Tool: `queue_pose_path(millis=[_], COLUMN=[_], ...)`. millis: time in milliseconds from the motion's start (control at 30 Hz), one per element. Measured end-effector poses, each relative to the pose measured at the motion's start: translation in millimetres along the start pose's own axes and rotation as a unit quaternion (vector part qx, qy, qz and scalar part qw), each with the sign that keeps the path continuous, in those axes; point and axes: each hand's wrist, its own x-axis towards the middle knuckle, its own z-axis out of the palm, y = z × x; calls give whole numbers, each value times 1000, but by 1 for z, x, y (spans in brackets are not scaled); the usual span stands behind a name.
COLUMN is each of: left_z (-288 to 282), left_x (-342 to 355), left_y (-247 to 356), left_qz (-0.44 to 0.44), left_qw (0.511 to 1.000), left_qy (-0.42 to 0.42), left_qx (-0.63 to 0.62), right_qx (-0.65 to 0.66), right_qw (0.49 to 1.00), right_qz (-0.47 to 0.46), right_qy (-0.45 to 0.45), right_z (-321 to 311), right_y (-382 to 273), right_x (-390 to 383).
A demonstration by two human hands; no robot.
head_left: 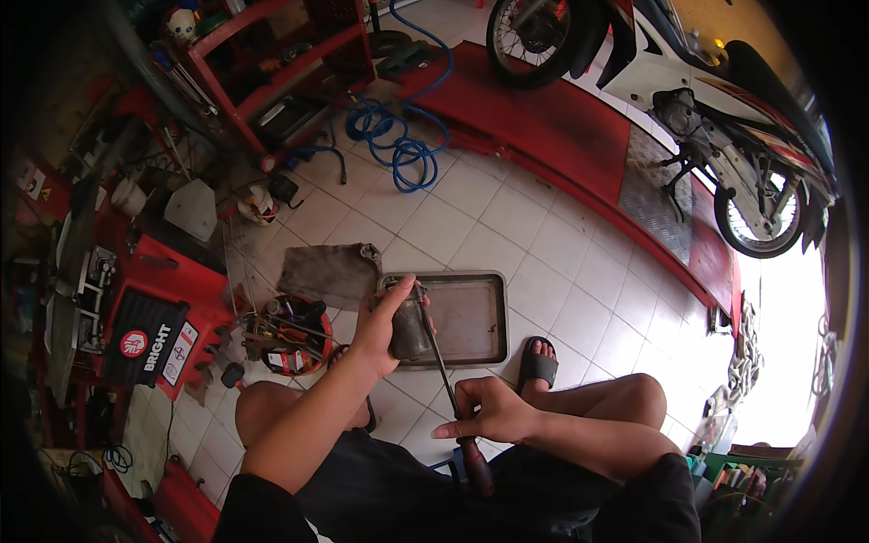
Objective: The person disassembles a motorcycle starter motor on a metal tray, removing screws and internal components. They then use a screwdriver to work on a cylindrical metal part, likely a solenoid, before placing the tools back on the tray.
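Observation:
My left hand (380, 328) is closed round a dark grey metal cylinder (414, 331), holding it above the left part of a shallow metal tray (462, 362) on the floor. In my right hand (493, 412) is a long screwdriver (475, 468) with a dark red handle, gripped near where the shaft leaves the handle. Its thin shaft runs up and to the left, along the right side of the cylinder. The tip lies near the cylinder's upper end; whether it touches, I cannot tell.
A grey cloth (330, 274) lies beside the tray, near a round red container of tools (294, 335). A red tool cabinet (172, 317) stands left. Beyond are a coiled blue hose (398, 149) and a red lift platform (543, 113) with a motorcycle (697, 109).

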Motion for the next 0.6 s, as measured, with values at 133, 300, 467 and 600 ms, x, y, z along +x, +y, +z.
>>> queue_pose_path(millis=[133, 300, 467, 600], left_z=[4, 1, -1, 4], left_x=[-2, -7, -12, -21], left_y=[-5, -11, -22, -28], left_qz=[-41, -60, -74, -77], left_qw=[999, 997, 991, 989], left_qy=[-11, -57, -109, -120], left_qx=[-5, 3, -9, -25], right_qx=[329, 291, 88, 221], right_qw=[941, 947, 994, 971], right_qz=[-1, 32, 19, 14], right_qy=[-78, -133, -68, -92], right_z=[4, -4, 2, 12], right_y=[10, 2, 4, 14], right_x=[1, -4, -2, -3])
